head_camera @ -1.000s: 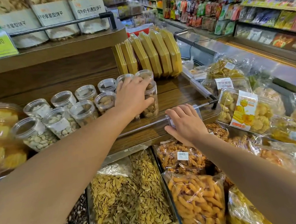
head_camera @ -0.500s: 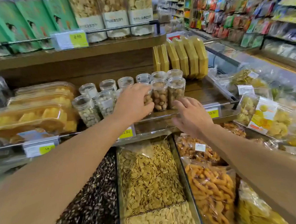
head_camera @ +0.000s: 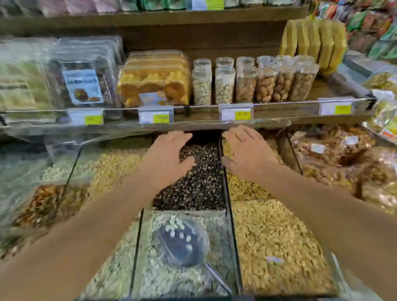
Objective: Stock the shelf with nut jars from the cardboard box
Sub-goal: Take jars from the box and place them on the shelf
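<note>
Shelf (head_camera: pixel 284 117) holds nut jars (head_camera: pixel 253 80) above both empty hands.

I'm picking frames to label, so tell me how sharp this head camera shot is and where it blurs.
Head view: motion blur throughout, worst at the left edge; nut jars readable, price tags illegible; both the left hand and right hand soft; wide-angle bending at the edges.

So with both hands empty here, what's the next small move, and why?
Probably turn away to the cardboard box, which is out of view, for another jar. The left hand and right hand hang open over the seed bins, holding nothing, while the nut jars stand in rows on the shelf.
</note>
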Motion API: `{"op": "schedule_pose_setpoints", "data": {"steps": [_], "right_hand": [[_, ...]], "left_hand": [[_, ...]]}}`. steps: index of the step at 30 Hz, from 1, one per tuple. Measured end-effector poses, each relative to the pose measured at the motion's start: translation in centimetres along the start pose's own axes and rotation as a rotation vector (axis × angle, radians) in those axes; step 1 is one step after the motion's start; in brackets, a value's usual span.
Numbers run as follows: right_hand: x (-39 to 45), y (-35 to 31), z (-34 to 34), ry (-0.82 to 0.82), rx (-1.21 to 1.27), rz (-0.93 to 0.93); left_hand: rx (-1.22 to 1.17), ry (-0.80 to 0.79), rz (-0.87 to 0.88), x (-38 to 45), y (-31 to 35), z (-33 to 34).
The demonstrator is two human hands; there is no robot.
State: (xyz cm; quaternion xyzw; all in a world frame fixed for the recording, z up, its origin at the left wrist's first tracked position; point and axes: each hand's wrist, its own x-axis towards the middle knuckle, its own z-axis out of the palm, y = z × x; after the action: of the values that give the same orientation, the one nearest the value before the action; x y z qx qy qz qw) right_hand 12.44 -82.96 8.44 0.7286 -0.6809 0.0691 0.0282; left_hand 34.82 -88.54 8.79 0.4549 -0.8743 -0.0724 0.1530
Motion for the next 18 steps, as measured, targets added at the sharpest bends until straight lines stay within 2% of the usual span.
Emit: {"op": "schedule_pose_setpoints", "data": {"steps": [8,11,18], "right_hand": [[-6.7,-14.9,3.3,-0.093,-0.004,-0.078],[-9.5,-19.3,4.4,-0.118,-0.074,-0.126],[-16.8,-28.7,6.4,-0.143,-0.009,-0.183]], "left_hand": [[0.055,-0.036,-0.157,-15.9,-7.7,-1.5],[0.072,-0.013,-0.190,-22.0,-9.0,-1.8],[0.130,-0.082,-0.313,-34.6,-10.7,-2.5]]}}
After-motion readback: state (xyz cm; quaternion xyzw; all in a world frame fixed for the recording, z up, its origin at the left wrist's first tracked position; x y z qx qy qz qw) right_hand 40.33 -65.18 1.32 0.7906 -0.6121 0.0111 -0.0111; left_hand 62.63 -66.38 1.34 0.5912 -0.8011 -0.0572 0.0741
